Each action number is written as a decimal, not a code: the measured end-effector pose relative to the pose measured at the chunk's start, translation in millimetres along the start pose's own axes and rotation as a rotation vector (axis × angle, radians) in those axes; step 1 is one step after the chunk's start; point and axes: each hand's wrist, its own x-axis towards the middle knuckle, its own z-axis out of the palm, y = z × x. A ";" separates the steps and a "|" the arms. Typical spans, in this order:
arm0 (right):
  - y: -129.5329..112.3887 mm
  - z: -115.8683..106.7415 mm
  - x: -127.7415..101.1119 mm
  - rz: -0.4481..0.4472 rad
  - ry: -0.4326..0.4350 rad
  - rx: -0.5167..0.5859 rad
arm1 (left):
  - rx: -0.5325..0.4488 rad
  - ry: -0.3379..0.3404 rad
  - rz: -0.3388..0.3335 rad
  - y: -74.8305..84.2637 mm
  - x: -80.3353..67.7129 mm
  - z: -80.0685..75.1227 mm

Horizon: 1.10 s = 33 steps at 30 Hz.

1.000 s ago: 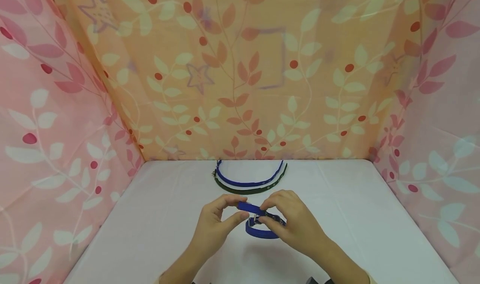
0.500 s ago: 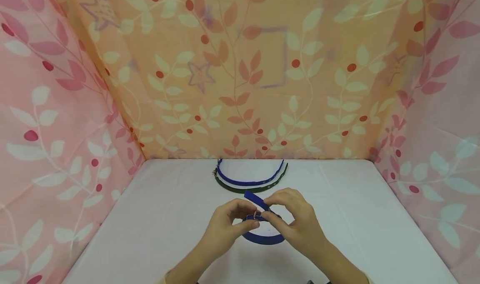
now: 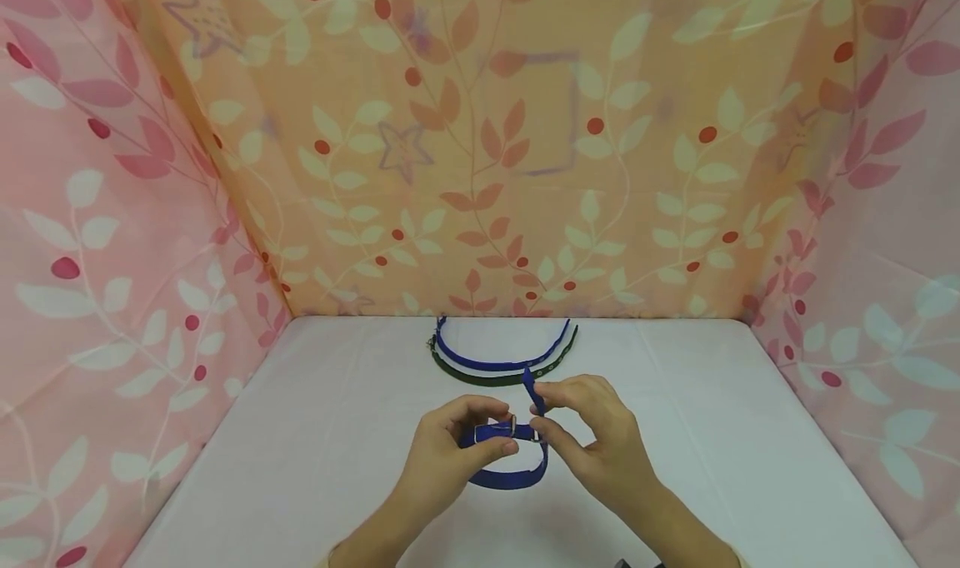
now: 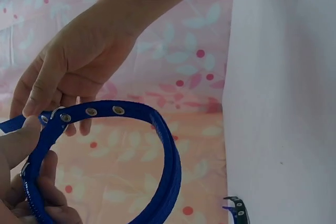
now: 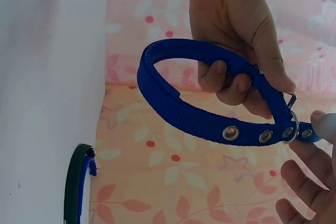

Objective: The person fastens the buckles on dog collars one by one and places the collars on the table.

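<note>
A blue collar (image 3: 510,480) with metal eyelets is bent into a loop and held above the table. My left hand (image 3: 453,447) pinches it by the buckle (image 5: 292,99), thumb in front. With thumb and fingers, my right hand (image 3: 600,426) grips the strap near its tip (image 3: 529,383), which points upward in the head view. In the right wrist view the eyeleted strap passes through a metal ring (image 5: 295,128) beside the buckle. The left wrist view shows the row of eyelets (image 4: 91,112) along the upper side of the loop.
Two more collars, one blue (image 3: 487,366) and one dark green (image 3: 480,380), lie curved side by side at the back of the white table (image 3: 300,435). Patterned cloth walls (image 3: 480,176) stand behind and on both sides.
My left hand has let go of the strap's free end and moved to the buckle. The strap tip has swung upward in my right hand, and the loop shows wider.
</note>
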 end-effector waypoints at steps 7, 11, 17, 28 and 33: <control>-2.0 -1.0 4.5 -0.075 0.056 0.019 | 0.035 0.129 0.189 -3.0 -4.9 1.7; -3.6 -2.2 6.5 -0.098 0.054 0.018 | 0.033 0.152 0.212 -3.9 -5.6 2.0; -2.7 -5.3 8.5 -0.127 0.014 0.023 | 0.022 0.163 0.215 -1.9 -5.6 2.3; 4.0 -8.8 8.8 -0.165 -0.105 0.003 | -0.007 0.114 0.160 -0.7 -4.7 1.5; 0.8 -10.0 6.5 -0.131 -0.194 0.010 | -0.030 0.047 0.114 0.6 -4.3 0.6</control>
